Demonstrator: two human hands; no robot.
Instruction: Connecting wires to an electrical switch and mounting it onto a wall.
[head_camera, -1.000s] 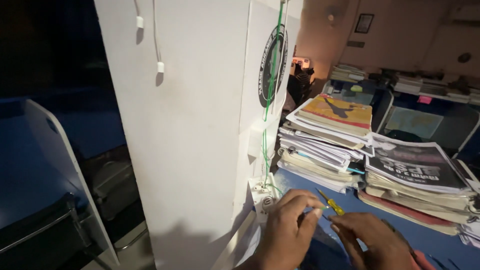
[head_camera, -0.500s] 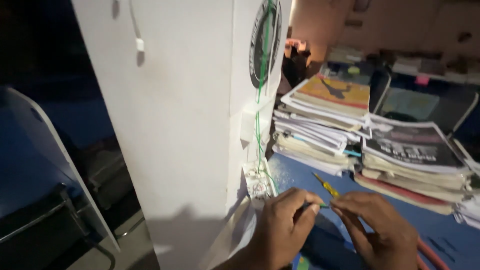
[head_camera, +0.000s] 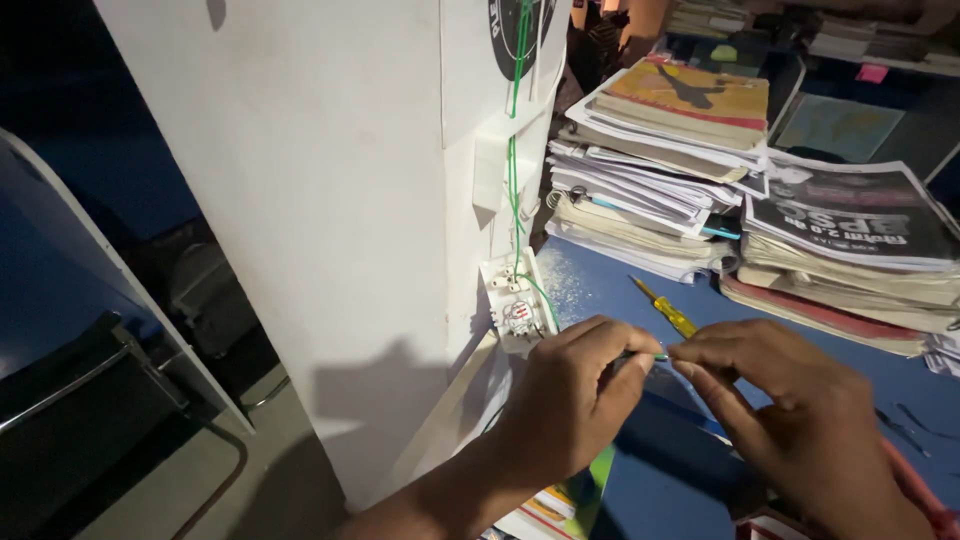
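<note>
Where fingertips meet — green wire (head_camera: 660, 356) pinched.

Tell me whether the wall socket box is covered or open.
Open: the socket box shows bare terminals and a green wire entering it, with no cover plate.
</note>
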